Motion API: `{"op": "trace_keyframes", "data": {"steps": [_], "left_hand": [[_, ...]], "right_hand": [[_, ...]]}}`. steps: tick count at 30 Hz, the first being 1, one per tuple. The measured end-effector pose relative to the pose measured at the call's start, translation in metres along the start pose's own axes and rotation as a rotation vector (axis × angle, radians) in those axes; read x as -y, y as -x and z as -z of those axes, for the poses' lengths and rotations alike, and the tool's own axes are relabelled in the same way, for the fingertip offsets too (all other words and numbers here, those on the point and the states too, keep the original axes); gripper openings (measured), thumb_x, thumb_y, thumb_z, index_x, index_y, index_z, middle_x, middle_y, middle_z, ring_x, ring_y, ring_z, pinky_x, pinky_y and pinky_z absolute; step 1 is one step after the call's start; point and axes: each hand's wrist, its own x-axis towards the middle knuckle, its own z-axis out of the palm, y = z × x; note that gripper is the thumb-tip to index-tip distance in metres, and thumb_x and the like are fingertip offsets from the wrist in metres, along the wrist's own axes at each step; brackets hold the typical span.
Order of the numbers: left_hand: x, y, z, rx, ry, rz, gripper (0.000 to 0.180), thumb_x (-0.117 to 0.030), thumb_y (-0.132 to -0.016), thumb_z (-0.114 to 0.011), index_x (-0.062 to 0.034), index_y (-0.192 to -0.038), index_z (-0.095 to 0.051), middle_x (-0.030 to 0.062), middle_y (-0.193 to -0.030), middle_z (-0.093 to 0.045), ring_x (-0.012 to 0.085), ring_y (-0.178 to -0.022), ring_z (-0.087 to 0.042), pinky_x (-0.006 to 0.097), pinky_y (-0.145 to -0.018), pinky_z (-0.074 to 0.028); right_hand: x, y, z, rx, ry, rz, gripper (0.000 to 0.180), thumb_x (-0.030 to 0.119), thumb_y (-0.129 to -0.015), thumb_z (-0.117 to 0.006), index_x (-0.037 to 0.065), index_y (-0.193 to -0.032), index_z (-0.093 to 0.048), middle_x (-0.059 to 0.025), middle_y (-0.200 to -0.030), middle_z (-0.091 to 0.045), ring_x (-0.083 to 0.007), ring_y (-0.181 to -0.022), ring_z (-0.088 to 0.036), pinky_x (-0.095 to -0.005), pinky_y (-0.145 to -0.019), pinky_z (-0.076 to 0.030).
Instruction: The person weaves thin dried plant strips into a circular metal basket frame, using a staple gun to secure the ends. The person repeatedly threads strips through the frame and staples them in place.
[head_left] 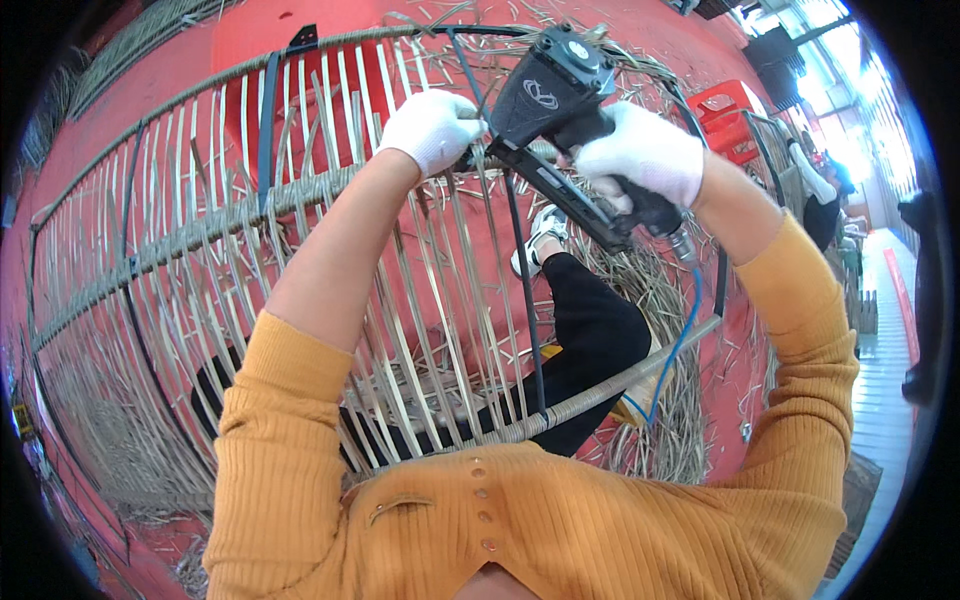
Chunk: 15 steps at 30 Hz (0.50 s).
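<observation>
My right hand (645, 155), in a white glove, is wrapped around the handle of a black pneumatic nail gun (540, 92). The tool's nose meets a wrapped crossbar (300, 192) of a large metal frame strung with pale, thin slats (455, 290). Close beside that nose, my left hand (432, 130) is closed at the crossbar, also in a white glove. What its fingers pinch is hidden by the glove. From the foot of the nail gun's handle a blue air hose (690, 320) runs down. Cord-like fibre wraps the frame's near rail (590, 396).
Loose straw-like strands (640, 275) are heaped on the red floor (735, 400) at right. My leg in black trousers (590, 320) lies beneath the frame. A red stool (722, 108) stands farther right, near another person (825, 195). Dark metal struts (268, 130) cross the slats.
</observation>
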Motion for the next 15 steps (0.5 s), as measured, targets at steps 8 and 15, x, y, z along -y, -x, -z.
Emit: {"op": "trace_keyframes", "data": {"steps": [8,15], "left_hand": [[0.005,0.004,-0.004,-0.158,-0.056,-0.138,0.034,-0.038,-0.091,-0.059,-0.0077,-0.098,-0.073,0.0175,-0.095,-0.071,0.0393,-0.093,-0.067,0.047,-0.085,-0.052],[0.012,-0.001,-0.007,-0.113,0.100,-0.178,0.036,-0.029,-0.095,-0.064,0.0017,-0.111,-0.070,0.0122,-0.090,-0.073,0.0202,-0.086,-0.069,0.034,-0.079,-0.052]], "right_hand": [[-0.135,0.214,-0.020,-0.508,-0.662,-0.047,0.010,0.007,-0.083,-0.061,-0.001,-0.086,-0.060,-0.0072,-0.058,-0.057,-0.0162,-0.045,-0.054,-0.0297,-0.046,-0.046],[-0.346,0.320,-0.092,-0.870,-1.005,-0.467,0.011,0.009,-0.086,-0.064,0.005,-0.093,-0.057,-0.0048,-0.068,-0.059,-0.0140,-0.051,-0.056,-0.0292,-0.047,-0.049]]}}
